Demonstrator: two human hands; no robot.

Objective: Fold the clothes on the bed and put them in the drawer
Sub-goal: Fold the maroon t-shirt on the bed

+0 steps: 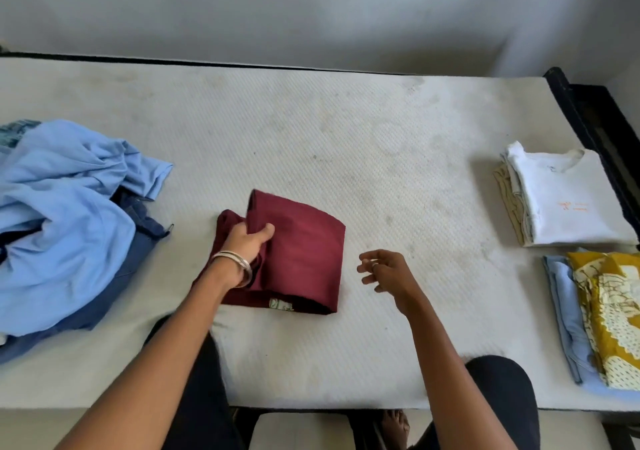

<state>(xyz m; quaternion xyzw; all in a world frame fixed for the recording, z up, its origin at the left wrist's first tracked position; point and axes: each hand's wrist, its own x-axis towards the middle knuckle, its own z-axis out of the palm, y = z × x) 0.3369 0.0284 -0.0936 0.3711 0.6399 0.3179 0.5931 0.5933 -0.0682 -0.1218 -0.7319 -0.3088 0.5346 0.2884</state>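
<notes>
A folded maroon garment (294,255) lies mid-bed (346,130) near the front edge. The left hand (247,241) grips its left fold; the right hand (384,271) hovers beside it, fingers relaxed, holding nothing. Unfolded blue clothes (65,224) sit left, folded stacks (568,200) at the right edge.

Unfolded heap (65,221) left, garment (301,255) centre, folded stacks (568,200) right.

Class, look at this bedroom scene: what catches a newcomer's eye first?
The maroon garment, half folded at the middle of the mattress, with the left hand gripping its edge. Then the crumpled blue pile at the left and the folded stacks at the right.
</notes>
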